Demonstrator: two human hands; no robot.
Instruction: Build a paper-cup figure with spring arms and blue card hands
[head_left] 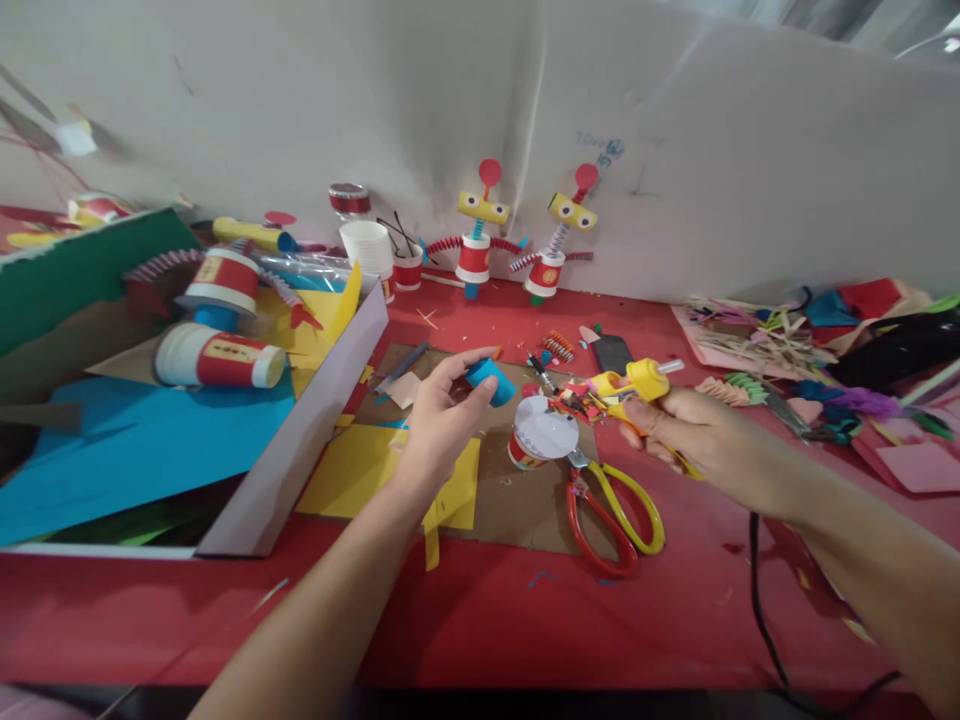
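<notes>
Between the thumb and fingers of my left hand (pixel 442 410) is a small blue paper tube (pixel 493 384), held above the cardboard mat. My right hand (pixel 686 430) grips a yellow hot glue gun (pixel 637 380), its front end covered with scraps of coloured paper and pointing left toward the tube. Below and between the hands stands a red and white paper cup (pixel 527 452) with a pale disc (pixel 546 428) on top. Scissors (pixel 615 510) with one red and one yellow handle lie just right of the cup. Yellow paper (pixel 360 480) lies under my left forearm.
A box (pixel 300 440) on the left holds blue and yellow paper and cup figures. Two cup figures (pixel 474 258) with eyes stand against the back wall, near stacked white cups (pixel 367 250). Craft scraps (pixel 757 335) pile up at the right. A black cord (pixel 759 600) crosses the red table.
</notes>
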